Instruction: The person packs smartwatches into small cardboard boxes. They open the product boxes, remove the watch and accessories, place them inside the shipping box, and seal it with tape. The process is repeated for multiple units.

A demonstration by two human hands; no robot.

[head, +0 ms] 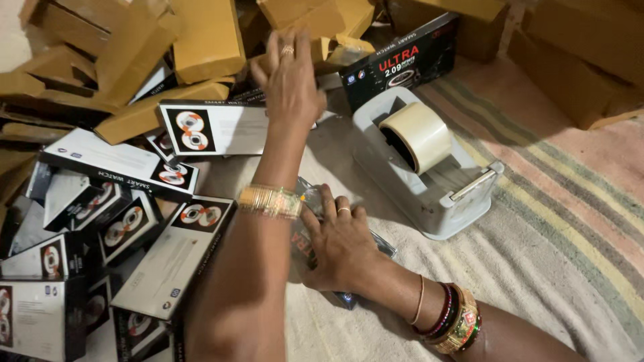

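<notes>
My left hand [288, 77] is stretched far forward with its fingers spread, over the edge of a white and black product box [215, 127] and a pile of brown cardboard cartons [204, 40]. It holds nothing that I can see. My right hand [339, 245] lies close to me and presses on a black product box in clear plastic wrap [308, 251], its fingers curled over the top edge. Most of that box is hidden under the hand and my left forearm. Both wrists carry bangles.
A grey tape dispenser [429, 188] with a roll of clear tape [419, 134] stands just right of my hands. Several black and white product boxes [134, 221] are heaped on the left. Another black box [402, 60] lies beyond the dispenser. A striped cloth [550, 234] covers the floor.
</notes>
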